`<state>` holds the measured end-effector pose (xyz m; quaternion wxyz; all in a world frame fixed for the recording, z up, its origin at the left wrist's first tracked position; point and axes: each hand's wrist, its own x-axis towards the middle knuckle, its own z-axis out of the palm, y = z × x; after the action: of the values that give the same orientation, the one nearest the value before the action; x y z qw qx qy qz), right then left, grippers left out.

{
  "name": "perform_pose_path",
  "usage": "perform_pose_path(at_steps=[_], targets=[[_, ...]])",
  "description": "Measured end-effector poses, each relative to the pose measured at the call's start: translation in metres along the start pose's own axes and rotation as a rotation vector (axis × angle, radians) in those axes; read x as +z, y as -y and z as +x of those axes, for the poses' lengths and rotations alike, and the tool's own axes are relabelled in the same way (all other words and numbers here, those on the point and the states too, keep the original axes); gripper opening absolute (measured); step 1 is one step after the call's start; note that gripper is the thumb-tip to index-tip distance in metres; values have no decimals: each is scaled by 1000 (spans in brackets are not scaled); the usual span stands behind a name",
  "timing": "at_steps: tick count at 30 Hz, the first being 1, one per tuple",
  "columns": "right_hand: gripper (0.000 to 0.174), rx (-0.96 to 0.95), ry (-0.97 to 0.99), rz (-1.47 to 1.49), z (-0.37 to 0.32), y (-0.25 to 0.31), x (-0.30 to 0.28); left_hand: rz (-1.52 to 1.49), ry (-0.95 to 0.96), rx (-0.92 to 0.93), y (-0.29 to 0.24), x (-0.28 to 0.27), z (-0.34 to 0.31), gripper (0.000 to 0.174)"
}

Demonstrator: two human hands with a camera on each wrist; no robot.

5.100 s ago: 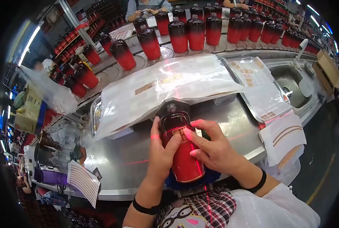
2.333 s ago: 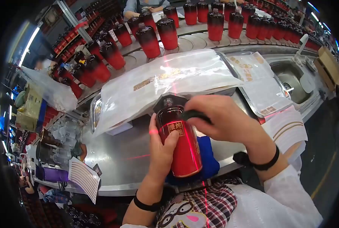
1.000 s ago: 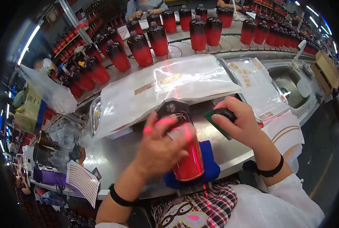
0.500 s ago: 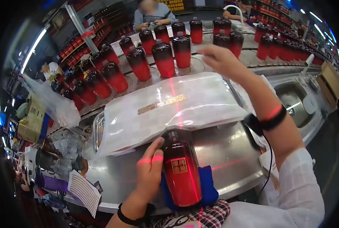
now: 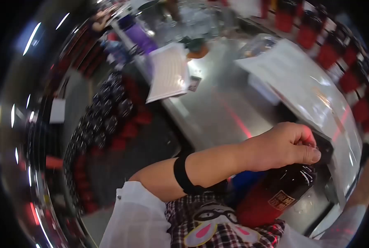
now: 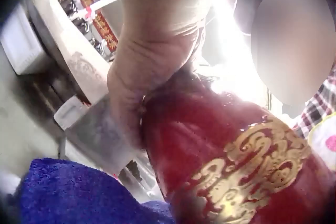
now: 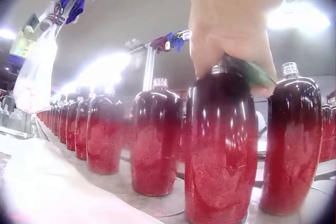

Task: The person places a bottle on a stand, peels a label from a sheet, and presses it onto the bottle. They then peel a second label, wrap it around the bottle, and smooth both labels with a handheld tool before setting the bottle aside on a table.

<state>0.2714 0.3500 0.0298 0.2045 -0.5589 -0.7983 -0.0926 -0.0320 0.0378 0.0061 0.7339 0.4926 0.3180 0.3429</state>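
Gripping neck of lying dark-red gold-labelled glass bottle point(image 5: 275, 196) with left hand point(image 5: 281, 146), top of standing red glass bottle point(image 7: 223, 150) with right hand point(image 7: 231, 29)

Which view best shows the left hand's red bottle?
Head view: the left hand grips the red bottle at its top, label visible. Left wrist shows only part of it, with its gold ornament. Right wrist shows the right hand gripping another bottle.

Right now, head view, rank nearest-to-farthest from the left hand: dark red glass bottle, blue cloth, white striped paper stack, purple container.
1. Dark red glass bottle: the left hand grips its top end.
2. Blue cloth: under the bottle, below the wrist.
3. White striped paper stack: upper left, counter edge.
4. Purple container: beyond the stack, top.
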Motion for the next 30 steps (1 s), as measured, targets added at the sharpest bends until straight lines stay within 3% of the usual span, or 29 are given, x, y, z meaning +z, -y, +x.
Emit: perform_pose_path(at_steps=[5,8,10,13,17,22,23,28,30], targets=[[44,-20,-55,-3,-87,-3,-73,-184,-325,394,9,-9,-113,24],[45,47,-63,-75,-125,-2,-117,-162,-639,576,15,-20,-199,27],[47,114,-80,-139,-141,-3,-146,-56,-842,681,16,-27,-269,28],[50,254,-94,-266,-158,-4,-186,199,-1252,684,29,-45,-374,26],[57,459,-56,-456,-168,15,-221,478,-1814,585,75,-93,-515,25],[55,468,-119,-434,-173,15,-212,797,-2374,395,148,-160,-663,28],[54,458,-131,-410,-173,6,-204,771,-2429,413,162,-172,-690,32],[50,410,-173,-381,-166,-10,-186,981,-2732,-21,199,-221,-821,35],[49,392,-182,-388,-160,-11,-187,1001,-2789,-102,211,-245,-872,40]])
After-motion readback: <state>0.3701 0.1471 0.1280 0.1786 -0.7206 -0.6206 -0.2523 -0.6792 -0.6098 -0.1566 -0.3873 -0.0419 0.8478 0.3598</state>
